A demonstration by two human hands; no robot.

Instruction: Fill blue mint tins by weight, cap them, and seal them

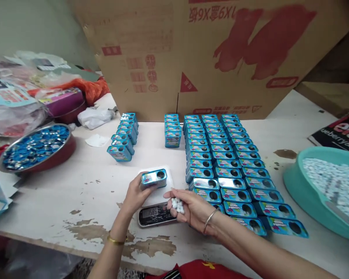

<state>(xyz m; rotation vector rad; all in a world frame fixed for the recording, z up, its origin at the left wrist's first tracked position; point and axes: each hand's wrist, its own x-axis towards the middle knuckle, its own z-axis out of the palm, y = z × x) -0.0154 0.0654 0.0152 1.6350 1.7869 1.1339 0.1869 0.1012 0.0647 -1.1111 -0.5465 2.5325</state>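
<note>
My left hand (135, 195) grips a small blue tin (154, 177) by its left side, over the white plate of a digital scale (154, 214). The tin's top has a dark round hole. Whether its base rests on the plate I cannot tell. Cupped just right of the tin, my right hand (189, 211) holds several white candies (177, 205) in its curled fingers, partly over the scale's display. Three long rows of similar blue tins (228, 174) stand upright to the right, holes facing up.
Another short row of tins (172, 138) stands behind the scale. At left, more tins (119, 153) have white candies on top. A red-sided bowl (66, 153) holds blue pieces. A turquoise basin (298, 182) of candies sits far right; a large carton (151, 38) stands behind.
</note>
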